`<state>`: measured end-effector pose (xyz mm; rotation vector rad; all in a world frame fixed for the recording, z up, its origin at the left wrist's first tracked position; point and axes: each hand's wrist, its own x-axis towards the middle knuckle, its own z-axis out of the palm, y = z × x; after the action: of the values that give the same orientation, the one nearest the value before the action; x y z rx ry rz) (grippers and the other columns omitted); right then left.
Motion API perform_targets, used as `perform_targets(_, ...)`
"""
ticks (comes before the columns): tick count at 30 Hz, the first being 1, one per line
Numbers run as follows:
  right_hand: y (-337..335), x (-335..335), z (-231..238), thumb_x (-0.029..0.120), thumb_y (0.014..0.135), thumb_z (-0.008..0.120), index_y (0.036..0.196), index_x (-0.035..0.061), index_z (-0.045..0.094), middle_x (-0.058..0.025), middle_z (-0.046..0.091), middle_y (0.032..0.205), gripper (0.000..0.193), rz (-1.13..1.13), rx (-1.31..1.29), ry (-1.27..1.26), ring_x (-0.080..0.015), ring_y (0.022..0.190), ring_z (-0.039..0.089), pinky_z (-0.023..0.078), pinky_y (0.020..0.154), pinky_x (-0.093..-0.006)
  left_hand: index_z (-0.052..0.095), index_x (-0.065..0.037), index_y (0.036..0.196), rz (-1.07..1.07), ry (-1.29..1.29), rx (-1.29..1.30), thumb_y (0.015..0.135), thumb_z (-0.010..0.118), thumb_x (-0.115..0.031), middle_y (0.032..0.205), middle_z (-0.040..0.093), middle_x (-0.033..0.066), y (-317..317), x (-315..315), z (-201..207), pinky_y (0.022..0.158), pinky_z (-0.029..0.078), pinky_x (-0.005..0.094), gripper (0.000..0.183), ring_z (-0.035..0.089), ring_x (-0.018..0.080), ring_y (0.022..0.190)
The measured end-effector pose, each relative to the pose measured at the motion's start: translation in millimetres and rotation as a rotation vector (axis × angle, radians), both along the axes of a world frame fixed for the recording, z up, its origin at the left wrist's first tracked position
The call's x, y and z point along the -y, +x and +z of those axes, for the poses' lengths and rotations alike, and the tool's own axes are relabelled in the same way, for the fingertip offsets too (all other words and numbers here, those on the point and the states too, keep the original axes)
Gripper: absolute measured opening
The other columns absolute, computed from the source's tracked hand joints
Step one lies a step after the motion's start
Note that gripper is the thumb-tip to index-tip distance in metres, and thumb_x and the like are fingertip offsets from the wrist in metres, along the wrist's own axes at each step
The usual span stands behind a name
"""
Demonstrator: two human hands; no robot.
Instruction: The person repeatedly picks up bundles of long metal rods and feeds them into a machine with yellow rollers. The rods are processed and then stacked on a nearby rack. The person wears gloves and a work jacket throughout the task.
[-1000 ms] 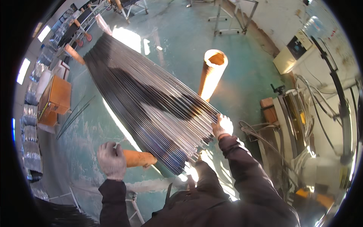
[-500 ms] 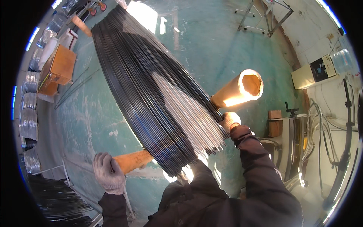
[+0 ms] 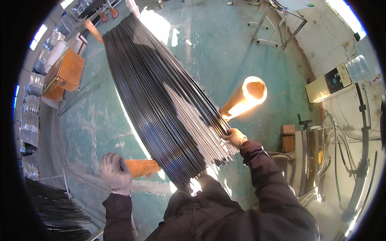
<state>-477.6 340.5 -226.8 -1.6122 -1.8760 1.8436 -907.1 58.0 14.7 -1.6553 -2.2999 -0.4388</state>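
Observation:
A wide layer of thin black rods [image 3: 140, 92] stretches from in front of my body to the far left, resting across a cardboard tube whose two ends stick out. Sunlight whitens part of the rods' near right side. My right hand [image 3: 235, 137], in a pale glove, pinches rods at the layer's right edge, just below the tube's bright right end [image 3: 245, 98]. On the other side my gloved left hand [image 3: 116, 173] has its fingers curled round the tube's left end [image 3: 142, 167]. The fingertips there are partly hidden.
Another cardboard tube [image 3: 93, 31] pokes out under the rods' far end. An orange-brown wooden cabinet [image 3: 66, 72] stands left; more black rods [image 3: 56, 211] lie at lower left. A metal frame [image 3: 277, 26] stands far right. Hoses [image 3: 333, 140] and a cream box-shaped device [image 3: 327, 84] line the right wall.
My right hand has shifted left along the rods' edge, and a few rods there now stand slightly apart. My left hand stays at the tube's end. The whole view has turned a little.

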Motion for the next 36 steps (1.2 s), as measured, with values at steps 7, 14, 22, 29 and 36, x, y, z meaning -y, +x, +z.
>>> perform_targets(7, -32.4, 81.2, 76.8, 0.055, 0.114, 0.066, 0.099, 0.0031, 0.073, -0.0073, 0.071, 0.077, 0.055, -0.233, 0.047, -0.076, -0.0192, 0.059, 0.064, 0.053, 0.057, -0.0382, 0.065, -0.007, 0.100, -0.149, 0.093, -0.061, 0.087, 0.074, -0.007, 0.104, 0.069, 0.0140, 29.5, 3.4, 6.0, 0.119, 0.048, 0.0620, 0.016, 0.068, 0.0394, 0.111)
perform_targets(14, 9.6, 280.2, 116.0, 0.048, 0.094, 0.077, 0.114, -0.0004, 0.083, -0.0324, 0.080, 0.108, 0.053, -0.045, 0.522, 0.237, -0.0471, 0.107, 0.079, 0.064, 0.093, -0.0524, 0.077, 0.000, 0.114, -0.441, -0.122, 1.107, 0.099, 0.076, -0.008, 0.104, 0.077, 0.0106, 136.9, 21.1, -97.4, 0.096, 0.064, 0.0373, 0.017, 0.075, 0.0214, 0.098)
perform_targets(22, 128.0, 675.4, 173.5, 0.036, 0.089, 0.080, 0.109, 0.0065, 0.080, -0.0233, 0.080, 0.098, 0.036, -0.365, 1.000, -0.117, -0.0415, 0.094, 0.080, 0.061, 0.082, -0.0510, 0.061, -0.006, 0.129, -0.133, -0.550, 2.571, 0.118, 0.055, -0.042, 0.128, 0.068, 0.0137, 136.5, -10.9, -209.0, 0.118, 0.048, 0.0513, 0.038, 0.063, 0.0313, 0.126)
perform_targets(29, 142.4, 889.3, 133.5, 0.041, 0.104, 0.073, 0.116, 0.0129, 0.079, -0.0199, 0.081, 0.101, 0.031, -0.665, 1.131, -0.013, -0.0400, 0.097, 0.078, 0.061, 0.092, -0.0525, 0.060, -0.013, 0.123, -0.519, -0.865, 2.381, 0.119, 0.047, -0.029, 0.108, 0.062, 0.0085, 264.4, -28.3, -209.7, 0.098, 0.056, 0.0463, 0.020, 0.064, 0.0290, 0.104)
perform_targets(36, 120.9, 933.8, 177.8, 0.041, 0.107, 0.069, 0.114, 0.0132, 0.082, -0.0133, 0.080, 0.095, 0.032, -0.376, 1.387, 0.478, -0.0310, 0.077, 0.075, 0.064, 0.074, -0.0451, 0.063, -0.016, 0.115, -0.140, -0.592, 2.128, 0.114, 0.057, -0.031, 0.076, 0.051, 0.0019, 352.2, 38.3, -227.3, 0.060, 0.054, 0.0390, 0.016, 0.056, 0.0219, 0.062)
